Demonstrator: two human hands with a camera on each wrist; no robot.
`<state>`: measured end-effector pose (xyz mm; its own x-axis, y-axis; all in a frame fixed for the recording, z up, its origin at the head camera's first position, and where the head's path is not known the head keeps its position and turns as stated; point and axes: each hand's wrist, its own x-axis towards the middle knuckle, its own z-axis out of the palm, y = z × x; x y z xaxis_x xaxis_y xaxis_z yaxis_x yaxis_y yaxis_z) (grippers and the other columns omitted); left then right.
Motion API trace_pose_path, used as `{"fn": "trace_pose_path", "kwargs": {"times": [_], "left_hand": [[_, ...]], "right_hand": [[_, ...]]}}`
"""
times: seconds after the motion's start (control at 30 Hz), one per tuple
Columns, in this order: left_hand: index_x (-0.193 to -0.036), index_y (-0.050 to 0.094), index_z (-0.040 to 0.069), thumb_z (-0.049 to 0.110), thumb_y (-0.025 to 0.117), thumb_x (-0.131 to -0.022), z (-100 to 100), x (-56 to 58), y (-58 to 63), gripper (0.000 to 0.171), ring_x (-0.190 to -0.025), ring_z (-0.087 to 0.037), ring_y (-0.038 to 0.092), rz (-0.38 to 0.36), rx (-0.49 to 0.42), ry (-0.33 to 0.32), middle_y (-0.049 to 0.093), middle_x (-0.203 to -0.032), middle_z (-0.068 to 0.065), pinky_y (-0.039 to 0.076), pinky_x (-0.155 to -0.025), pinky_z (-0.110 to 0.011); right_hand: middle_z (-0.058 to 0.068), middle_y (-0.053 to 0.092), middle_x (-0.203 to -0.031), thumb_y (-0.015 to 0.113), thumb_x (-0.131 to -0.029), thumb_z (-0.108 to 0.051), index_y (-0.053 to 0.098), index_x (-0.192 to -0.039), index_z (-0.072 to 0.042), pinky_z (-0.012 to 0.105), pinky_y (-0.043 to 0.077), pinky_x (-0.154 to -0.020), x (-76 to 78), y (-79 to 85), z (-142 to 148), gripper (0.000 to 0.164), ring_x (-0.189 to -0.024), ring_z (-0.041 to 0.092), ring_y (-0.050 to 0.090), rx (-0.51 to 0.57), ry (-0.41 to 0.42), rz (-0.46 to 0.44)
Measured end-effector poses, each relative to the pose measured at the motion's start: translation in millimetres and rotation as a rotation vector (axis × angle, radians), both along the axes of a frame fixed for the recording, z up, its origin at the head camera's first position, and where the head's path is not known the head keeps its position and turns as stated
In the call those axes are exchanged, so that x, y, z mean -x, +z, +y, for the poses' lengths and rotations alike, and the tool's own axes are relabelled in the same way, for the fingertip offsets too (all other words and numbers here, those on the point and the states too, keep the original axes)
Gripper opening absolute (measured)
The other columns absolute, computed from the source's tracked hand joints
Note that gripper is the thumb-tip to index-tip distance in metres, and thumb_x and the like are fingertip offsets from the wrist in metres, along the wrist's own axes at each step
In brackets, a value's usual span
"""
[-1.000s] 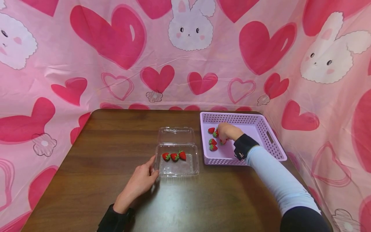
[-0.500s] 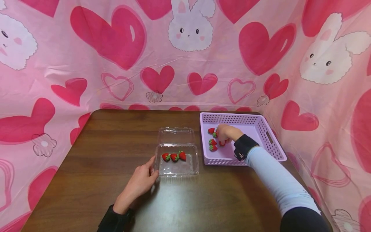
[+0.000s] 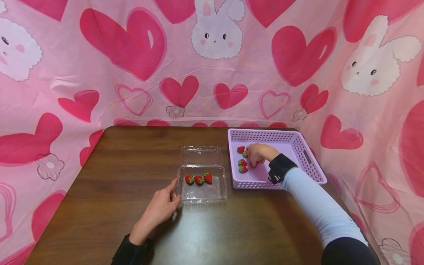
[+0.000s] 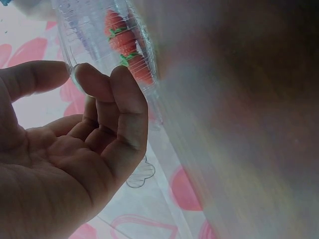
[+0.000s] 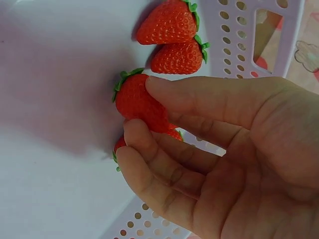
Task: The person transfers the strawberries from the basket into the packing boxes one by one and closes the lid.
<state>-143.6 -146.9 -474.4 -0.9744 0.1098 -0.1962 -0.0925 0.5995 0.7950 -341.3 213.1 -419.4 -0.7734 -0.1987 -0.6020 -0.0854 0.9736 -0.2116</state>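
Note:
My left hand [image 3: 162,202] pinches the left rim of a clear plastic clamshell container [image 3: 220,193], thumb and fingertips meeting at its edge in the left wrist view. The container's lid [image 3: 200,155] is folded back, away from me. Three red strawberries [image 3: 199,180] lie in a row in its base. Inside the lilac basket, my right hand [image 3: 260,152] pinches a strawberry [image 5: 135,99] between thumb and fingers, its green leaves facing away from the palm. Beside it lie two strawberries [image 5: 172,25] close together. Others lie partly hidden behind the fingers.
The lilac basket [image 3: 258,185], with perforated walls, stands at the right of the brown wooden table [image 3: 212,232], beside the container. A pink curtain [image 3: 205,99] with hearts and rabbits hangs behind and along both sides.
My right hand has shifted slightly left within the basket, and the strawberry at its fingertips has moved a little with it. The left hand and container have stayed put.

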Motion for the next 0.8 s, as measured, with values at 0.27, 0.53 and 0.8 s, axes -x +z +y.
{"fn": "trace_pose_path", "kwargs": {"times": [0.27, 0.53, 0.8], "left_hand": [[-0.164, 0.036, 0.005, 0.010, 0.067, -0.100, 0, 1.6, 0.0, 0.071, -0.058, -0.021, 0.053, 0.006, -0.008, -0.006, 0.052, -0.075, -0.009, 0.045, -0.051, -0.029], [-0.163, 0.036, 0.004, 0.010, 0.067, -0.100, 0, 2.0, -0.2, 0.071, -0.057, -0.021, 0.053, 0.013, 0.001, -0.012, 0.053, -0.074, -0.008, 0.044, -0.051, -0.029], [-0.164, 0.035, 0.005, 0.009, 0.067, -0.100, 0, 1.0, 0.3, 0.071, -0.058, -0.021, 0.054, -0.001, -0.009, -0.008, 0.053, -0.077, -0.009, 0.045, -0.051, -0.029]], "right_hand": [[0.012, 0.066, -0.096, 0.074, -0.089, 0.002, 0.075, -0.104, 0.001, 0.040, 0.061, -0.077, -1.8, 1.4, 7, 0.015, -0.079, 0.022, 0.063, 0.076, -0.002, -0.023], [0.010, 0.066, -0.087, 0.075, -0.086, 0.001, 0.075, -0.094, 0.000, 0.033, 0.059, -0.067, -5.0, 7.6, 10, 0.008, -0.074, 0.017, 0.062, 0.115, 0.034, -0.024], [0.008, 0.066, -0.090, 0.077, -0.087, -0.003, 0.074, -0.097, 0.001, 0.034, 0.058, -0.071, -11.6, 7.7, 8, 0.011, -0.079, 0.019, 0.061, 0.117, 0.043, 0.052]]}}
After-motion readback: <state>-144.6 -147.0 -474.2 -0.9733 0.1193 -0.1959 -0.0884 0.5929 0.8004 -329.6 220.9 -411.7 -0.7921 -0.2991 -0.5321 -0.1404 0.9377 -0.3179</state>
